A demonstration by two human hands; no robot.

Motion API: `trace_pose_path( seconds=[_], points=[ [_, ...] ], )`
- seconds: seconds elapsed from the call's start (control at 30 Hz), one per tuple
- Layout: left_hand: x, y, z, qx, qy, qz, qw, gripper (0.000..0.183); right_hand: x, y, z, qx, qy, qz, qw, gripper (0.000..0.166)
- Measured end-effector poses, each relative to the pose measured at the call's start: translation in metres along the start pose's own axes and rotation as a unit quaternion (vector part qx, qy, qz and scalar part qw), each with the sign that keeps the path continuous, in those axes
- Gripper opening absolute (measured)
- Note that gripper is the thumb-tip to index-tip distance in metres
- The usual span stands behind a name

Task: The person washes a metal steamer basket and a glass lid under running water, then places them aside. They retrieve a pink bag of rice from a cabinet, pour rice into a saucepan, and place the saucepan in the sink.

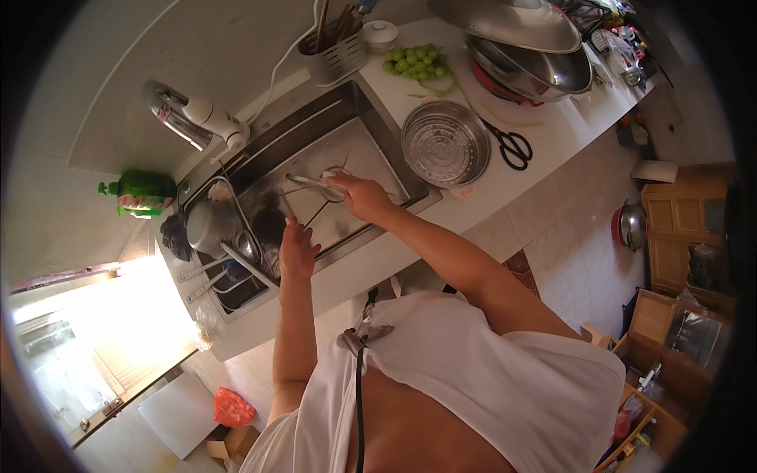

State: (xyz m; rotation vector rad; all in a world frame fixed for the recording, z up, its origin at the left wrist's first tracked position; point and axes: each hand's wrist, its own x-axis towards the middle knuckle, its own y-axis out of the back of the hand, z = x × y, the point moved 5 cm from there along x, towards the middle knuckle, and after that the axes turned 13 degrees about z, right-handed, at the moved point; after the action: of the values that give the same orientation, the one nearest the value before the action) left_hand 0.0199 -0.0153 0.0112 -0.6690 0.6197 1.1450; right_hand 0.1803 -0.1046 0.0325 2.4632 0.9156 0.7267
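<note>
Over the stainless-steel sink basin (pixel 369 151), my right hand (pixel 364 198) grips a slim, pale, shiny object (pixel 307 181), too blurred to name. That object points left, above the basin's wet floor near the round drain. My left hand (pixel 297 251) hovers by the front left of the basin, palm inward and fingers apart, with nothing visible in it. To its left, a metal saucepan (pixel 213 227) lies tilted at the smaller sink compartment, among a ladle and other handles.
The faucet (pixel 213 121) juts from behind the sink. Green dish soap (pixel 145 194) stands at left. On the right counter are a perforated steamer pan (pixel 445 143), black-handled scissors (pixel 513 148), green grapes (pixel 417 61) and a large steel pot (pixel 532 68). A utensil holder (pixel 335 59) stands behind.
</note>
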Motion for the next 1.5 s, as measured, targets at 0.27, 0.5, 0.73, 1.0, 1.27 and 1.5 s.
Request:
trace_pose_path(
  seconds=[0.27,0.5,0.73,1.0,1.27,1.5],
  points=[
    [0.014,-0.032,-0.001,-0.231,0.083,-0.078,0.966,0.042,-0.018,0.02,-0.029,-0.132,0.181,-0.144,0.964,0.049],
    [-0.036,-0.076,0.009,-0.146,-0.028,-0.217,0.965,0.047,0.006,0.099,-0.039,-0.059,0.025,-0.016,0.998,0.059],
    [-0.072,-0.152,-0.006,-0.091,-0.016,-0.318,0.943,0.05,0.027,0.163,-0.028,-0.067,0.031,0.073,0.995,0.041],
    [-0.022,-0.14,-0.037,0.204,-0.164,-0.144,0.954,0.068,0.03,0.207,0.043,-0.217,-0.013,0.072,0.973,0.036],
    [-0.013,-0.086,-0.034,0.184,-0.121,-0.057,0.974,0.05,0.025,0.206,0.06,-0.232,-0.011,0.061,0.971,0.038],
    [-0.012,-0.08,-0.044,0.19,-0.09,-0.026,0.977,0.047,0.021,0.205,0.064,-0.245,0.001,0.057,0.968,0.042]
  ],
)
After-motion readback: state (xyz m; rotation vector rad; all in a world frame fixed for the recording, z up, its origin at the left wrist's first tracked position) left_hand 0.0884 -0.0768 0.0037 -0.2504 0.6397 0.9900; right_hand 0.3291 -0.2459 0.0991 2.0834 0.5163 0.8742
